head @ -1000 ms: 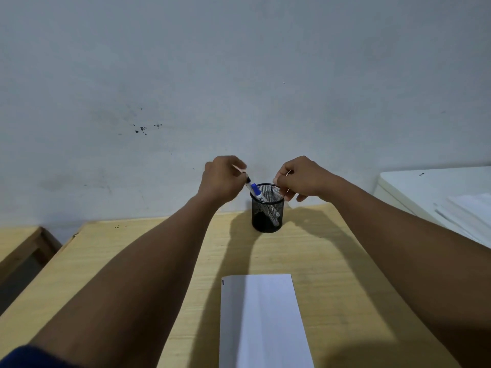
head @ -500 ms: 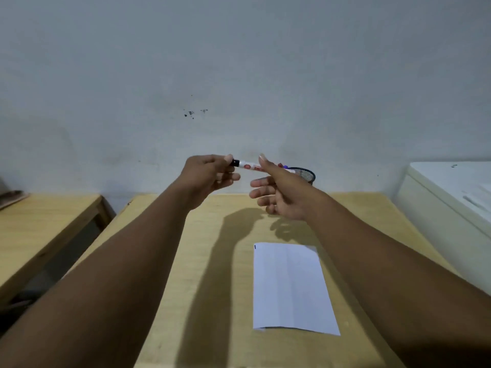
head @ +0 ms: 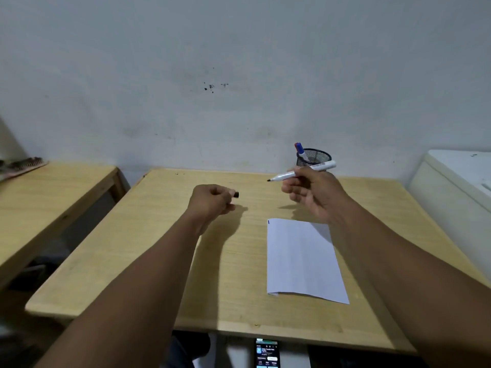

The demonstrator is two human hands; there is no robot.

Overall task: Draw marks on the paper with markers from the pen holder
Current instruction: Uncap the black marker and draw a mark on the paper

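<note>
The marker [head: 303, 172] was in our right hand [head: 313, 193], right of centre in the frame, uncapped, its dark tip pointing toward the left and its white barrel slanting up to the right. Our fingers were closed around the barrel, and the hand was raised above the table [head: 159, 261], just beyond the far edge of the paper [head: 300, 258]. Our left hand [head: 211, 201] was curled near the middle of the frame, pinching the black cap [head: 236, 194], which stuck out past the fingertips.

Behind the right hand, against the wall, stood the black mesh pen holder [head: 314, 156]; one marker with a blue cap [head: 299, 149] leaned out of its left rim, and we could not tell whether anything else lay inside.

The paper lay flat on the right half of the table, folded, with its near edge well short of the table's front edge and a small blue mark [head: 268, 222] at its far left corner. The left half of the tabletop was bare wood. A second wooden table [head: 53, 197] stood apart at the left of the frame, and a white cabinet [head: 457, 187] stood close at the right. At the bottom centre, below the table's edge, a lit phone screen [head: 266, 354] showed.
</note>
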